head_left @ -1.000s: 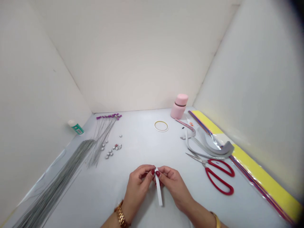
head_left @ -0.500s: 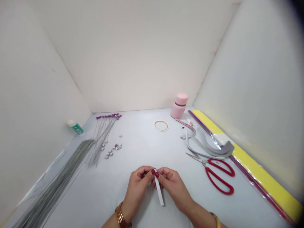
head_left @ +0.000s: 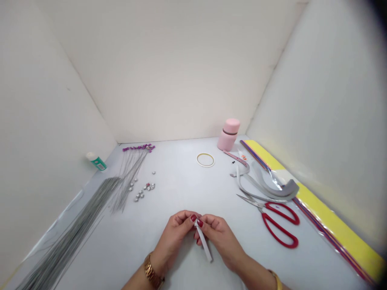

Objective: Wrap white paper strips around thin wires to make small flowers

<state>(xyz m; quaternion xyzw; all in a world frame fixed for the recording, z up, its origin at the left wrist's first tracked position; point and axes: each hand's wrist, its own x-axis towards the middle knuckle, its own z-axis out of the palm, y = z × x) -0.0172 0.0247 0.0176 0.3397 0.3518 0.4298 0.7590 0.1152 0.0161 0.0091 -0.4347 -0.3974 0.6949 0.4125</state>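
Note:
Near the front centre of the table, a narrow white paper strip [head_left: 204, 245] hangs down toward the viewer, its upper end folded small between my fingertips. My left hand [head_left: 178, 230] pinches that folded end from the left, thumb on top. From the right, my right hand [head_left: 217, 232] grips the same end between thumb and fingers, and its lower fingers curl behind the strip. The two thumbs nearly touch. Part of the fold is hidden by the fingertips.
Red-handled scissors [head_left: 261, 207] lie right of my hands, beside curled grey strips [head_left: 272, 189]. Farther back are a tape ring [head_left: 197, 160] and a pink bottle [head_left: 226, 141]. Small silver stars [head_left: 139, 196], wires [head_left: 81, 217] and a green tube [head_left: 98, 163] are left; yellow sheets [head_left: 320, 215] lie right.
The strip's lower end has swung slightly to the right, and a small white fold now shows between the thumbs. My left wrist has shifted a little left.

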